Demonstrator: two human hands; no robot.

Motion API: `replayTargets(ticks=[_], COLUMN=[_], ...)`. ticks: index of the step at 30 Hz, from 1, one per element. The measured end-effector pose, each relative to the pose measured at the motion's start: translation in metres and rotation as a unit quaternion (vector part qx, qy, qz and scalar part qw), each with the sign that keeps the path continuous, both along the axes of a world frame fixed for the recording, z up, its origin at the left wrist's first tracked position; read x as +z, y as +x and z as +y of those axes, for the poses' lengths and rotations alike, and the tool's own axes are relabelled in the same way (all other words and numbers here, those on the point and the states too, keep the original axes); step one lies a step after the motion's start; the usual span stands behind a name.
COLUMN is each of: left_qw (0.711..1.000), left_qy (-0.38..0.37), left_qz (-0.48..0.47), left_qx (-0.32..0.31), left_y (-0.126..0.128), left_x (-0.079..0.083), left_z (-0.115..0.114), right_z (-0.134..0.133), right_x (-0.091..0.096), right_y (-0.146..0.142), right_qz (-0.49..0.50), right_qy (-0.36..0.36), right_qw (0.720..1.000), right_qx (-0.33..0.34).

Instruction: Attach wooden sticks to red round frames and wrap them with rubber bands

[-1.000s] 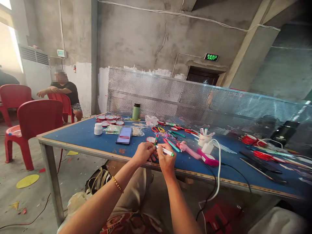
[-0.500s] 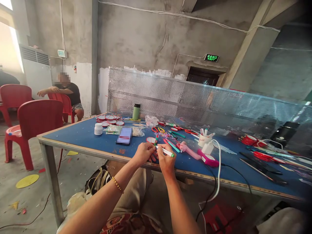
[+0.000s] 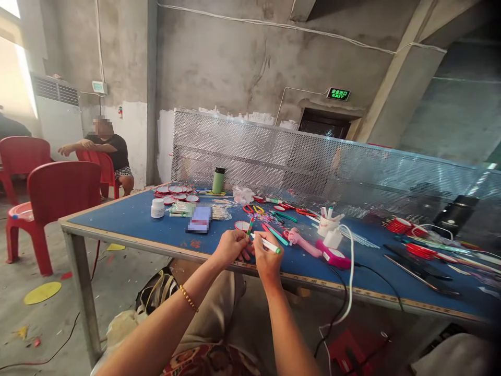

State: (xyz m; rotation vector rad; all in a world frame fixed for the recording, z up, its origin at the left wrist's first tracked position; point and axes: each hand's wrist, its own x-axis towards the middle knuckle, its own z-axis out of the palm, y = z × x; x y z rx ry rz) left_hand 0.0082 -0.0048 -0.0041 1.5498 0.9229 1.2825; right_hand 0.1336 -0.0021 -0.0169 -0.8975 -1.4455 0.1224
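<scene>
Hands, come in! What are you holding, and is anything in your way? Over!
Left hand: pinching red-and-green stick. Right hand: gripping green-ended white marker, tip end close to stick. Phone nearby, clear of both hands. Over.

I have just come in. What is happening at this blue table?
At the table, a person's left hand pinches a coloured stick, and the right hand holds a pen, its tip close to the stick. Whether they touch is too small to tell. A phone lies beyond the left hand, and a cup stands further right.
</scene>
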Motion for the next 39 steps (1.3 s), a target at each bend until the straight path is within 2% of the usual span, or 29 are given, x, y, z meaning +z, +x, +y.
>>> replayTargets(ticks=[24, 39], left_qw=[1.000, 1.000], left_qy=[-0.004, 0.008], left_qz=[0.000, 0.016], left_qx=[0.001, 0.007], left_y=[0.0000, 0.0007], left_x=[0.0006, 0.0009], left_z=[-0.0006, -0.0013], right_z=[0.0048, 0.0034], right_x=[-0.0058, -0.0012], right_y=[0.0018, 0.0007], right_qz=[-0.005, -0.011], right_qy=[0.001, 0.010], right_qw=[1.000, 1.000], right_qx=[-0.003, 0.005])
